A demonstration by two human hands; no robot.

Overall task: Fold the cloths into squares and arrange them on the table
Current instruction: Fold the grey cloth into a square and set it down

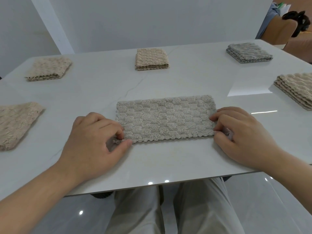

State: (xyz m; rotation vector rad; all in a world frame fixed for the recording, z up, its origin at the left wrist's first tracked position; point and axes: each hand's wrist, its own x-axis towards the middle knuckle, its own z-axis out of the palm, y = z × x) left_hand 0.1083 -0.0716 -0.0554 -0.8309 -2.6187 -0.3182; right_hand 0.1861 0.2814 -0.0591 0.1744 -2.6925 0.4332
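A pale grey-beige fluffy cloth point(165, 118) lies folded into a long rectangle on the white table point(152, 162), right in front of me. My left hand point(94, 141) pinches its near left corner between thumb and fingers. My right hand point(239, 132) pinches its near right end, fingers curled over the edge. Folded square cloths lie around it: a beige one point(49, 69) at the far left, a beige one point(151, 59) at the far middle, a grey one point(249, 52) at the far right, a beige one point(297, 89) at the right edge and a beige one point(16, 124) at the left edge.
The table's near edge runs just above my lap. A white wall stands behind the table. An orange chair point(280, 29) with a dark item on it stands at the far right corner. The floor below is glossy white.
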